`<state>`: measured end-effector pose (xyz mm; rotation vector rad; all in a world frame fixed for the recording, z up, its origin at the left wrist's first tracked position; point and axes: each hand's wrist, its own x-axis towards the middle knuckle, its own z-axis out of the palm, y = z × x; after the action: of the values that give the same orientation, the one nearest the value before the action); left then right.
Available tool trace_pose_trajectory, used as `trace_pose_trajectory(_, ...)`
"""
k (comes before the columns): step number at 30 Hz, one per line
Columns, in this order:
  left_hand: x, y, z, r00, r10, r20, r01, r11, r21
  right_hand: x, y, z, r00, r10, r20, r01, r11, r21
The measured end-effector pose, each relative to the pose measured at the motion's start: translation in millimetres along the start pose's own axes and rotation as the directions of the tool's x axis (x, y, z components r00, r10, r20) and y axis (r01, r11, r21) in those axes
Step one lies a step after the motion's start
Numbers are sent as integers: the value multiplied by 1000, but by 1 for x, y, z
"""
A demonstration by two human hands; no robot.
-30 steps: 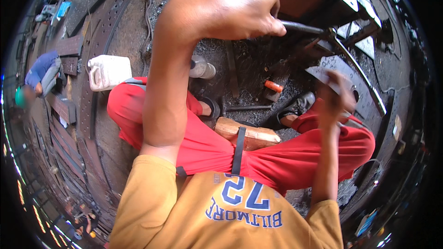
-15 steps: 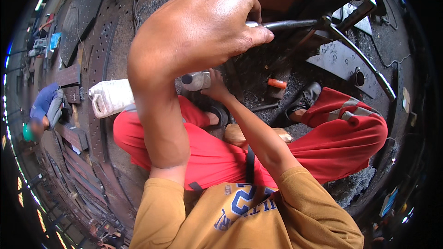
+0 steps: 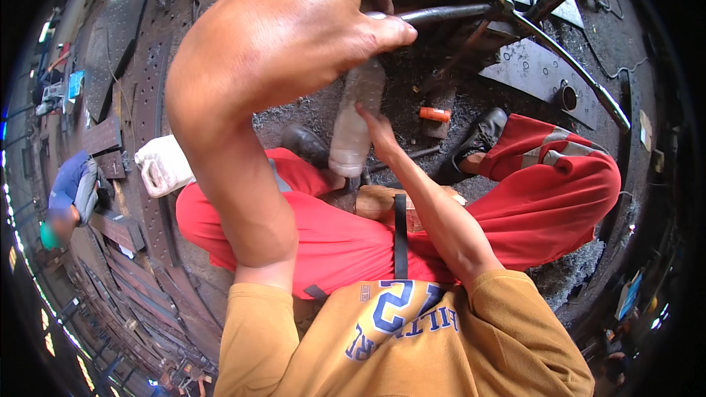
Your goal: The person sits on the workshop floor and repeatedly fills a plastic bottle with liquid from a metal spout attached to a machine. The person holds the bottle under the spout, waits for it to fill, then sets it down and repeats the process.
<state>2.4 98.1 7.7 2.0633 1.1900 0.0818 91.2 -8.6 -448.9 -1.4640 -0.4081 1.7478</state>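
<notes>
My left hand (image 3: 323,26) reaches across the upper middle, its fingers and thumb closed around the end of a metal lever (image 3: 448,12). That lever joins a hub (image 3: 505,3) on a dark machine, from which a second long bar (image 3: 577,62) slants down to the right. Below my left hand, my right hand (image 3: 379,132) grips a clear plastic bottle (image 3: 351,129) from its right side. The bottle stands lengthwise in the view, its upper end partly covered by my left hand. What is in it is hard to make out.
Beyond my right hand lies an orange cylinder (image 3: 435,114). A wooden block (image 3: 376,202) sits between my legs, and a white jug (image 3: 165,165) stands left of my knee. A perforated steel plate (image 3: 540,81) is at right. Another person (image 3: 72,187) crouches far left.
My right hand has swung the bottle from lying sideways to lengthwise and moved it right. My left hand has shifted slightly left and up in view, still on the lever.
</notes>
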Motion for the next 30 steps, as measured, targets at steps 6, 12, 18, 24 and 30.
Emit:
trace_pose_trajectory(6, 1, -3, 10, 999, 16, -39, -11, 992, 125, -19, -26, -23, 990, 10, -142, 2, 996, 86)
trace_pose_trajectory(12, -2, 3, 10, 999, 2, -44, 5, 989, 148, -23, -36, -29, 984, 106, -145, -66, 965, 255)
trace_pose_trajectory(18, 0, 2, 11, 999, -9, -37, 16, 981, 191, -18, -39, -31, 992, 60, -115, -34, 976, 213)
trace_pose_trajectory(24, -1, 5, 12, 998, -52, -46, 59, 984, 168, -27, -48, -25, 981, 123, -149, -78, 957, 280)
trace_pose_trajectory(30, 9, 10, 2, 980, -192, 44, 186, 975, 122, -19, -44, -29, 985, 134, -108, -98, 951, 294)
